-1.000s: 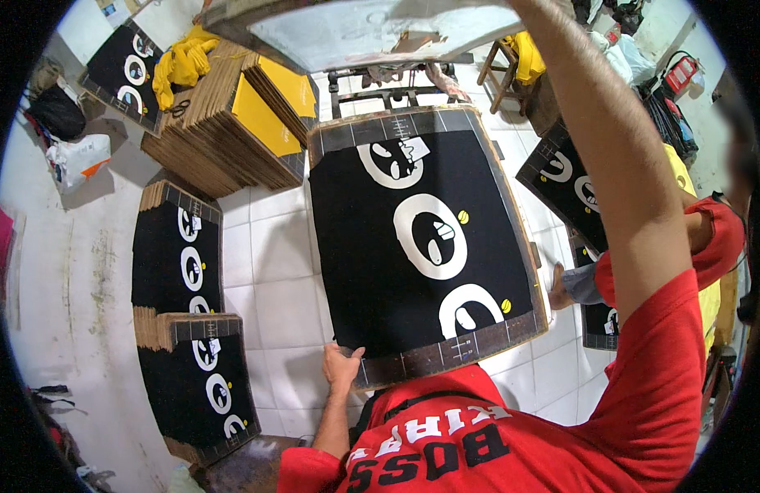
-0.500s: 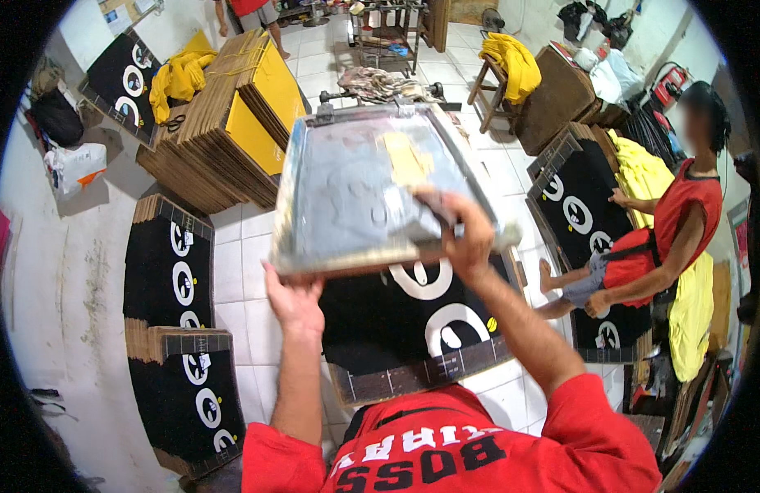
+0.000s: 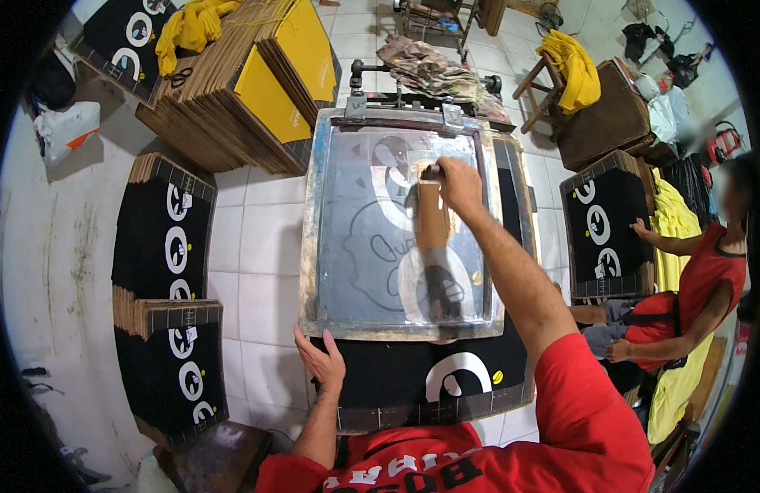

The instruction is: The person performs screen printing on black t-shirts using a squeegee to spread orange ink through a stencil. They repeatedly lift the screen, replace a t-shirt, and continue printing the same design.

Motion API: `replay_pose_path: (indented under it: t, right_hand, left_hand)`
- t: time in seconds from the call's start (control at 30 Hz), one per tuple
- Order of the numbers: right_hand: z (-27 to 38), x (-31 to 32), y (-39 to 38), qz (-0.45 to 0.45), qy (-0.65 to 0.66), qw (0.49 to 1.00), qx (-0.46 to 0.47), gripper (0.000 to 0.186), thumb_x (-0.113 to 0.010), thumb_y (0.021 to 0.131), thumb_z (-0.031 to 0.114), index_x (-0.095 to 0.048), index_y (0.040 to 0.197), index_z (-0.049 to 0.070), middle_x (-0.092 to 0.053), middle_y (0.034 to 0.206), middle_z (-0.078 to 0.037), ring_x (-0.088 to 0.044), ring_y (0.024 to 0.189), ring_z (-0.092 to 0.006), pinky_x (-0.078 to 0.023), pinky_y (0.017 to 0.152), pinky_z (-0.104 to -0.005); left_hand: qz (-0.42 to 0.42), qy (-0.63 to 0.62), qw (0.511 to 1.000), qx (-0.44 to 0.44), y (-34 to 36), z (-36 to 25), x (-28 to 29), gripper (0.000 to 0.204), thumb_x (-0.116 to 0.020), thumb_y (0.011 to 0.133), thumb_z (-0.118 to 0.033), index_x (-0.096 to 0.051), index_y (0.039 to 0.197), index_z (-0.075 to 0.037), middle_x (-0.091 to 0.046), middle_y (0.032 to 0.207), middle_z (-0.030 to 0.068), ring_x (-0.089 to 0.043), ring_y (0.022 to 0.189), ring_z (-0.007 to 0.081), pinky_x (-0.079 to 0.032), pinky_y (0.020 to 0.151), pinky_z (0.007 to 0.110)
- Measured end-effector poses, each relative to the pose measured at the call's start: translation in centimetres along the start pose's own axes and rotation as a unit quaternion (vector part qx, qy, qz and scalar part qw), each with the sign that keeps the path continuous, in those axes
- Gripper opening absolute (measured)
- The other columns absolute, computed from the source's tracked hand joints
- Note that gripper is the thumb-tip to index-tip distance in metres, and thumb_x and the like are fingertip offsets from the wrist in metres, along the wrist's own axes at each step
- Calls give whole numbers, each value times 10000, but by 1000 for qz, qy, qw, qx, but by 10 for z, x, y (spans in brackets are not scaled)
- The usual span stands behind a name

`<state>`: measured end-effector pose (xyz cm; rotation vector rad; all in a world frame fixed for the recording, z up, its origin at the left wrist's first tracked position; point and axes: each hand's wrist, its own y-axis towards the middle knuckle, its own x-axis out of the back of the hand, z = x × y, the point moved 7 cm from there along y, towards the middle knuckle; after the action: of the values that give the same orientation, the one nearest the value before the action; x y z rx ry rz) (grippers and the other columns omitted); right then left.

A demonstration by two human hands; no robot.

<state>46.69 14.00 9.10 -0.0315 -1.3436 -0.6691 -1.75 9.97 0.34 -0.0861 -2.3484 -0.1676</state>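
Note:
A screen printing frame (image 3: pixel 309 246) with grey mesh lies flat over a black printed cloth (image 3: pixel 380 374) on a board. My right hand (image 3: pixel 462 191) is closed around the dark handle of a squeegee (image 3: pixel 432 173), on the mesh right of its middle. A brownish ink band (image 3: pixel 432 218) runs from the squeegee toward me. Through the mesh show white ring shapes and a dark outline drawing. My left hand (image 3: pixel 321 361) is held beside the frame's near left corner, fingers apart and nothing in them; whether a fingertip touches the rim I cannot tell.
Stacked boards with black printed cloth (image 3: pixel 162 246) stand at left. A tall board pile (image 3: pixel 207 107) is at far left, crumpled rags (image 3: pixel 442 74) behind the frame. On the right, a person in red (image 3: pixel 684 279) sits by another printed board (image 3: pixel 606 222) and yellow cloth (image 3: pixel 672 222).
The frame has gone from raised and tilted to flat on the cloth. My left hand has come off its near edge. My right hand has moved the squeegee toward the far side.

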Motion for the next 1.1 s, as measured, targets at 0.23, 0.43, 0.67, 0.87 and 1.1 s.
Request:
replay_pose_path:
  t: [0.23,0.43,0.67,0.87,1.1]
  right_hand:
    - [-13,-39,33,45,-35,998,19,234,-656,773,-15,-602,983,72,-655,965,-131,-627,934,-382,-495,776,-504]
    - [22,-1,-69,125,-19,992,27,225,-693,784,64,-599,988,55,-625,902,-143,-616,900,-360,-473,778,-468]
    - [-6,-12,14,73,-6,997,30,184,-722,858,204,-664,996,96,-705,886,-134,-683,889,-387,-499,727,-522]
    - [-15,-29,20,54,-19,998,26,180,-684,830,56,-612,995,60,-675,924,-168,-655,914,-415,-513,759,-517]
    - [35,11,-110,93,-49,994,29,222,-641,794,7,-585,998,78,-590,932,-104,-591,935,-320,-436,788,-442]
  left_hand:
    - [15,86,996,8,-3,-1,-10,727,-538,1020,-308,-243,1555,87,-423,1486,363,-446,1363,518,-345,1142,549]
    - [14,89,996,-6,-2,-3,-11,761,-541,1005,-329,-234,1554,101,-415,1485,368,-436,1358,524,-350,1129,552]
    - [31,101,994,-1,-6,2,-13,745,-501,1033,-306,-186,1580,90,-363,1541,359,-400,1408,514,-309,1171,544]
    - [28,125,992,-5,-4,0,-14,777,-529,1016,-342,-202,1569,95,-386,1515,359,-436,1369,511,-349,1132,549]
    - [1,56,998,5,-5,0,-9,695,-541,1029,-318,-278,1555,51,-478,1460,304,-516,1277,468,-392,1076,512]
